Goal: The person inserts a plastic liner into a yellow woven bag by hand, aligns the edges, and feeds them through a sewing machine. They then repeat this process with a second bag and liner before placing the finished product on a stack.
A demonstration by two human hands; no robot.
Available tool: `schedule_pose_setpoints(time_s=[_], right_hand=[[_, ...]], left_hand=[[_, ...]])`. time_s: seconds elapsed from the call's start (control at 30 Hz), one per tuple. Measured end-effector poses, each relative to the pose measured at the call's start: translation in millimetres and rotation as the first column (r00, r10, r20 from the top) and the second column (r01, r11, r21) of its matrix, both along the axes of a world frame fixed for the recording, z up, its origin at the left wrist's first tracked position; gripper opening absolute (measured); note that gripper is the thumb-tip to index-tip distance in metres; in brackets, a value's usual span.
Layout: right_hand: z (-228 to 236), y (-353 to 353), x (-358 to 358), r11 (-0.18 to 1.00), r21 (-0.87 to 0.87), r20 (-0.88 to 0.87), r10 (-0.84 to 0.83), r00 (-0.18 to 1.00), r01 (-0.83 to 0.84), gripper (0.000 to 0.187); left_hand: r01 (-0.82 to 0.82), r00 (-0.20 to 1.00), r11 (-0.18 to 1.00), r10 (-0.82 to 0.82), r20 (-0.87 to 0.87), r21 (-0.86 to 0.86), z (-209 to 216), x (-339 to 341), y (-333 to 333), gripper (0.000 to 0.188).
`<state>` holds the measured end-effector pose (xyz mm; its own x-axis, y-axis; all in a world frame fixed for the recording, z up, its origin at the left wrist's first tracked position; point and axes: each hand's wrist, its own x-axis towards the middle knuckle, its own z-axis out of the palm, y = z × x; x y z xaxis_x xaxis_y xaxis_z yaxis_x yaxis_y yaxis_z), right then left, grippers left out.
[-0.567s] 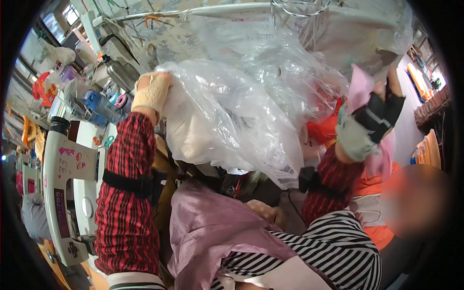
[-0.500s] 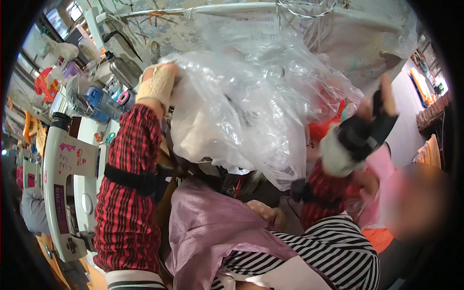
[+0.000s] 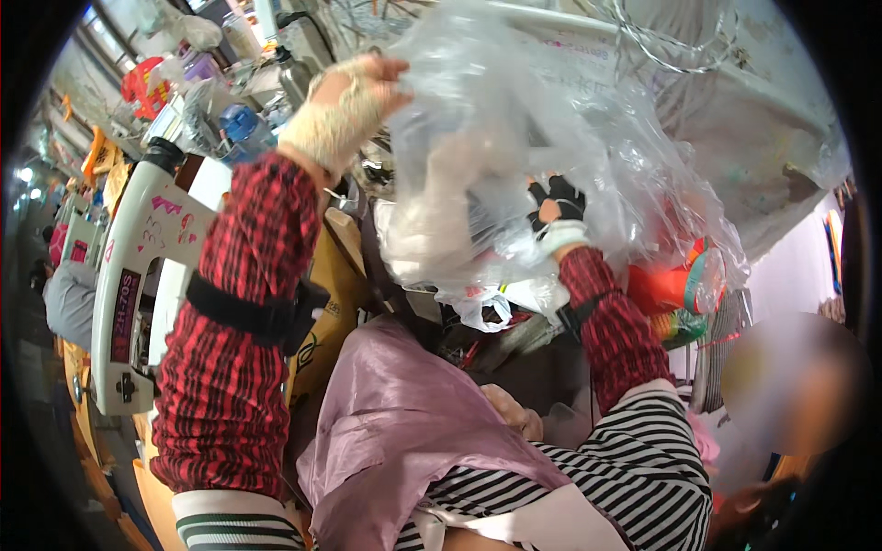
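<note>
There's a white sewing machine (image 3: 118, 248) on the left with a dark label strip (image 3: 126, 305) carrying light lettering, plus pink and red doodles. A tan-yellow bag (image 3: 335, 275) next to the sleeve has a dark printed mark, and there's faint reddish writing up behind the plastic, pretty blurry.

Main thing is a big, crinkly, see-through plastic bag (image 3: 496, 156), puffed up and smeared by motion on its left half, with something pale beige showing through low down. It sits in the middle, above the lap, with a bright red-orange item (image 3: 657, 286) at its lower right.

Left-hand grip (image 3: 354, 96), in a cream wrist covering, is right at the bag's upper left edge, fingers half bent; can't tell if it's pinching any plastic. Right-hand grip (image 3: 558, 204), in a black fingerless glove, is amid the bag's middle folds, fingers fanned, but whether they've caught any plastic, can't tell.
</note>
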<state>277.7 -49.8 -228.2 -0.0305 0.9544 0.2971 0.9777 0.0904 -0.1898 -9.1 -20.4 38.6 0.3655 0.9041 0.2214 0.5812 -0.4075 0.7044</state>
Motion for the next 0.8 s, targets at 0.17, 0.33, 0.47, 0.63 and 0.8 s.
schedule_pose_setpoints(time_s=[0.17, 0.33, 0.47, 0.63, 0.8], right_hand=[[7, 72, 6, 0.817, -0.513, 0.079, -0.260, 0.962, 0.263, 0.044], [-3, 85, -41, 0.828, -0.470, 0.190, -0.244, 0.951, 0.307, 0.037], [-46, 53, 10, 0.941, -0.224, 0.063, -0.247, 0.967, 0.255, 0.047], [42, -56, -98, 0.856, 0.506, -0.147, 0.206, 0.968, -0.105, 0.047], [106, -110, -213, 0.781, 0.514, -0.385, 0.580, 0.719, -0.355, 0.031]], left_hand=[[-0.098, 0.989, 0.994, 0.104, -0.107, 0.054, -39, -70, -66, 0.032], [-0.423, 0.904, 0.878, 0.426, -0.039, -0.224, -68, -143, -176, 0.028], [-0.532, 0.720, 0.717, 0.663, 0.205, -0.451, -118, -185, -250, 0.017], [-0.772, 0.523, 0.483, 0.852, 0.019, -0.413, -167, -261, -377, 0.018], [-0.847, 0.527, 0.532, 0.839, -0.133, 0.000, -159, -278, -429, 0.017]])
